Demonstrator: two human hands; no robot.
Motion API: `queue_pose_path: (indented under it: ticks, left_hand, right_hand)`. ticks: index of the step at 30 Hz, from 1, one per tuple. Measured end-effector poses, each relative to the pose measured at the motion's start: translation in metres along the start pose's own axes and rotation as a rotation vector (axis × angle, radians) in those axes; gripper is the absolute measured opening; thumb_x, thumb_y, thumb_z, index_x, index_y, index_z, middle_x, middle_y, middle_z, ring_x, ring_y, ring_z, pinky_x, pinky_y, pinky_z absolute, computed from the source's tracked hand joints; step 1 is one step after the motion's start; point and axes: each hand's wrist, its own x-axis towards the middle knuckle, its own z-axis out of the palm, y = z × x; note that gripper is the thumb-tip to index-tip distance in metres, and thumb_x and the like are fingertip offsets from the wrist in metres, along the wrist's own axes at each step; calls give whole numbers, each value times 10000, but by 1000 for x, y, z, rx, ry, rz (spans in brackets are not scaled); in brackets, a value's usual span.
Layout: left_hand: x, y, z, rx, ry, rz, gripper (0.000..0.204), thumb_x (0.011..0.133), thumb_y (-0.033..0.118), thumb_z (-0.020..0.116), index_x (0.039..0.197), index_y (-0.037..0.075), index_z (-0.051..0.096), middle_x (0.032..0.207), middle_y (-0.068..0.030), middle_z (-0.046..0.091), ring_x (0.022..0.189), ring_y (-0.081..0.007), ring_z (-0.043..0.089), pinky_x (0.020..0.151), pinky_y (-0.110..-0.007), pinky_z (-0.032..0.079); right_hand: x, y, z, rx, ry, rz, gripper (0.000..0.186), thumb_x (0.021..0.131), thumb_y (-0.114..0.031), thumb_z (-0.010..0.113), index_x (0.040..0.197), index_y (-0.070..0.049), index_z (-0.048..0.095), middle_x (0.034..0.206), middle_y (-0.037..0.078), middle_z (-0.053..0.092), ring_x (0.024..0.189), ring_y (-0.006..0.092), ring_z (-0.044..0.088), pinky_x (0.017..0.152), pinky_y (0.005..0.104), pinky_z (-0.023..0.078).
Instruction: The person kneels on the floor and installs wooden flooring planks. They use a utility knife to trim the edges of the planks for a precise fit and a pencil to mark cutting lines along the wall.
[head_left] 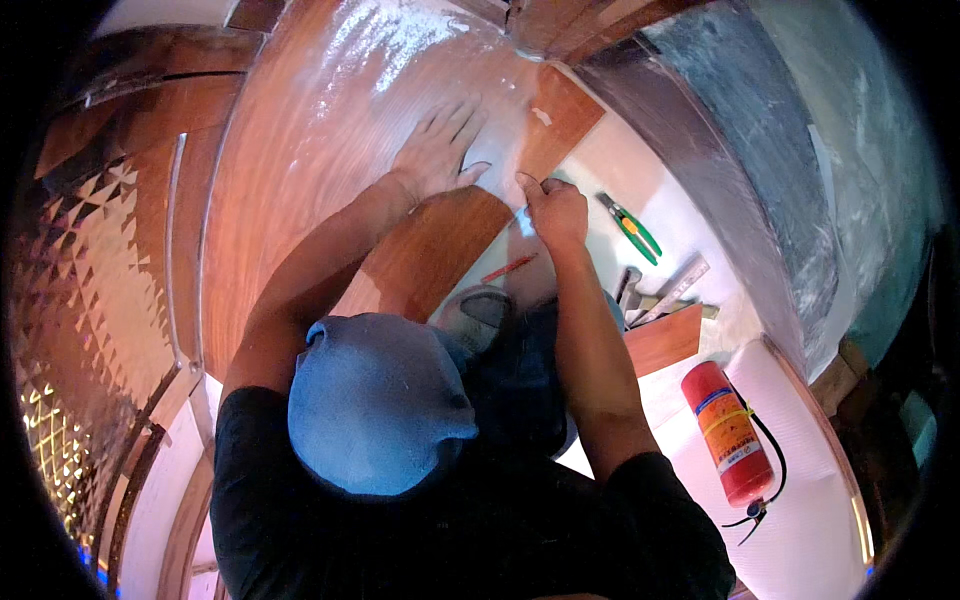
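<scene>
My left hand (440, 150) lies flat, fingers spread, on a reddish-brown wood-grain floor plank (300, 240) with light glare on it. My right hand (557, 208) is closed at the right edge of the planks, its thumb on top and its other fingers curled; it appears to pinch the plank's edge. A darker plank section (440, 250) lies below my hands, and an orange-brown end piece (565, 112) beyond them. Beside my right hand lie green-handled pliers (632, 230) with yellow on the grip. A red pencil (510, 267) rests near my shoe (480, 315).
To the right lie a hammer (628, 288), a metal ruler (685, 275) and a brown plank offcut (668, 338). A red fire extinguisher (728, 433) lies on white foam sheeting (800, 500). Grey panelling (740, 140) rises at right; faceted panelling (90, 280) stands at left. My bent knee (380, 400) is close by.
</scene>
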Motion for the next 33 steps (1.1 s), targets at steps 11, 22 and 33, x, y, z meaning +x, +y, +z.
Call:
queue_pose_path:
  ticks: [11,22,33]
  left_hand:
    - [0,-12,13,-21,28,10,757,968,448,625,1581,77,381,1677,-155,303,1538,-346,297,1240,-492,266]
    - [-1,-13,20,25,29,-13,724,967,449,598,1548,55,422,1681,-164,286,1530,-357,300,1244,-504,247]
    - [-3,-15,22,55,40,-2,736,927,502,589,1496,46,486,1665,-167,314,1538,-333,287,1242,-496,238]
  right_hand:
    - [6,-5,-9,-279,-24,-141,691,1012,-643,490,835,-30,754,899,236,733,871,441,703,797,523,548]
    - [-52,-15,-12,-352,-74,-407,424,1007,-430,560,1065,-35,700,993,223,710,921,398,699,804,488,581]
    - [-65,21,10,-735,-305,-875,299,893,-218,614,1148,-66,655,1235,163,602,1164,339,597,934,440,554]
